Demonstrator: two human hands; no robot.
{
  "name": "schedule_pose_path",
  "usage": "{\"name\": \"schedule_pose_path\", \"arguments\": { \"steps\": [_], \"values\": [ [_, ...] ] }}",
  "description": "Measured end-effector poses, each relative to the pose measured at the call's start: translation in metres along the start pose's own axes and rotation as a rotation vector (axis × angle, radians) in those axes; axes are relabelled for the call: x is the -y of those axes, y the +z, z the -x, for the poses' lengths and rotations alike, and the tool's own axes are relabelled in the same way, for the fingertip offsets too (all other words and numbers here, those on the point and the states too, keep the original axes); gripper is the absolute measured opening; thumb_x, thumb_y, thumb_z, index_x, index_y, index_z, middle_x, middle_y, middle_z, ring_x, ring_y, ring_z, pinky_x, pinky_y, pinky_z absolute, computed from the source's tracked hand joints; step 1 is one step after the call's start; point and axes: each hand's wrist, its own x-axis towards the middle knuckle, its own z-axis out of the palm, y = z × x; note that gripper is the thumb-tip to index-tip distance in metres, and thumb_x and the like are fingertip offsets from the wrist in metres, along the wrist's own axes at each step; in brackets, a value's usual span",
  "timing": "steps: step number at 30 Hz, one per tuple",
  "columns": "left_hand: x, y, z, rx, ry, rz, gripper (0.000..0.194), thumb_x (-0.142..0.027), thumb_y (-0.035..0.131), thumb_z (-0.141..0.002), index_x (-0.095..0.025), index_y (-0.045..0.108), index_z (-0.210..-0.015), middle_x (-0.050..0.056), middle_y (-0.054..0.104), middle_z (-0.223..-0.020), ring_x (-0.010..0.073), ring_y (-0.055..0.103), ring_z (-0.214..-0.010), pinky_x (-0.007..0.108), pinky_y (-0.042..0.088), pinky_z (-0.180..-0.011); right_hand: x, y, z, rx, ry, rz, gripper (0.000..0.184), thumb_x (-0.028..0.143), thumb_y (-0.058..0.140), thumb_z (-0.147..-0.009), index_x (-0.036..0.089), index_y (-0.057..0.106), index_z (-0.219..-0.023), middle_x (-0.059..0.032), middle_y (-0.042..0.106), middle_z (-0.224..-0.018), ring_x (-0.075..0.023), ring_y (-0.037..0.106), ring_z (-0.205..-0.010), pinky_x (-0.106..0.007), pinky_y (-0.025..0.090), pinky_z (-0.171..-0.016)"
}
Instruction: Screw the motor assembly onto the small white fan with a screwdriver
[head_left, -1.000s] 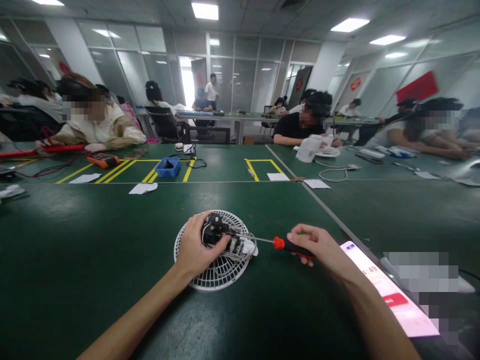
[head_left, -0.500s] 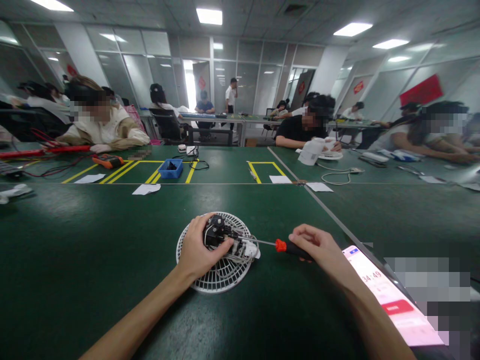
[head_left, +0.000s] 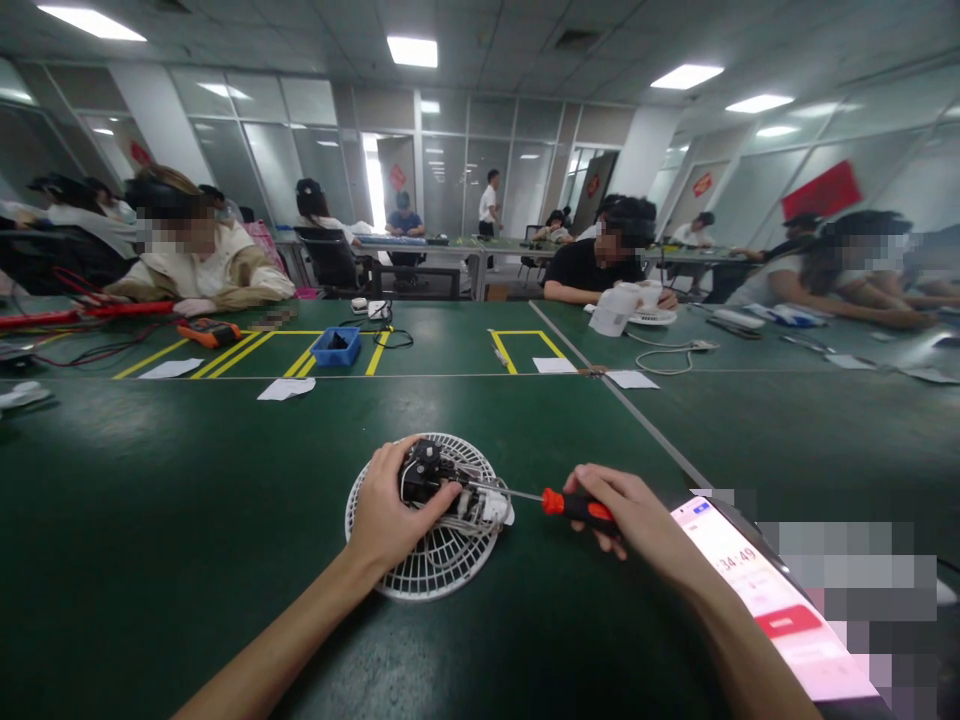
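Observation:
A round white fan grille (head_left: 442, 578) lies on the green table, with a black fan motor (head_left: 421, 472) and white wires on top of it. My left hand (head_left: 390, 510) is wrapped round the motor from the left, thumb across its near side. From the right, my right hand (head_left: 619, 505) grips a screwdriver (head_left: 562, 503) by its black and red handle. The metal shaft points left and its tip reaches in among the parts beside the motor. Exactly what the tip touches is too small to tell.
A lit phone (head_left: 780, 610) lies right of my right forearm. Further off are a blue bin (head_left: 335, 346), an orange multimeter (head_left: 208, 332), paper slips (head_left: 286, 388) and a white cable (head_left: 667, 358). Across the table a person in black (head_left: 600, 260) handles white fan parts (head_left: 615, 308).
My right fingers have shifted on the screwdriver handle, some now spread below it. My left hand keeps its hold on the motor. The whole view has tilted slightly.

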Motion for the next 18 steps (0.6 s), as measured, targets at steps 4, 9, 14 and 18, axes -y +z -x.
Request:
{"name": "schedule_pose_path", "arguments": {
  "steps": [4,9,14,18],
  "values": [
    [0.000,0.000,0.000,0.004,-0.001,-0.013,0.056,-0.055,0.072,-0.079,-0.024,0.055,-0.122,0.007,0.062,-0.111,0.0256,0.060,-0.104,0.047,0.051,-0.094,0.000,-0.005,0.000,0.048,-0.025,0.037,0.045,0.064,0.062,-0.085,0.019,0.067,-0.086,-0.0005,0.063,-0.063,-0.0110,0.049,-0.046,-0.022,0.032,-0.041],
    [0.000,0.001,-0.001,0.003,0.007,-0.009,0.057,-0.056,0.071,-0.079,-0.024,0.054,-0.123,0.007,0.061,-0.111,0.0257,0.060,-0.104,0.048,0.051,-0.095,0.000,-0.012,-0.002,-0.063,-0.186,0.021,0.035,0.052,0.079,-0.073,0.020,0.070,-0.084,-0.0016,0.068,-0.076,-0.0187,0.063,-0.072,-0.030,0.047,-0.065],
    [0.001,0.001,0.001,0.002,-0.002,-0.001,0.057,-0.057,0.071,-0.079,-0.025,0.054,-0.124,0.007,0.061,-0.111,0.0256,0.060,-0.104,0.047,0.051,-0.094,-0.004,-0.014,-0.002,-0.100,-0.233,-0.018,0.029,0.043,0.086,-0.067,0.021,0.072,-0.080,-0.0010,0.070,-0.084,-0.0208,0.065,-0.083,-0.033,0.048,-0.080],
    [0.000,0.001,0.000,-0.004,0.009,-0.005,0.056,-0.056,0.072,-0.079,-0.024,0.054,-0.122,0.006,0.061,-0.109,0.0252,0.060,-0.103,0.047,0.051,-0.094,-0.004,-0.008,-0.004,-0.091,-0.182,-0.088,0.033,0.051,0.080,-0.072,0.021,0.073,-0.081,-0.0018,0.070,-0.083,-0.0195,0.064,-0.080,-0.030,0.049,-0.073]
  ]
}}
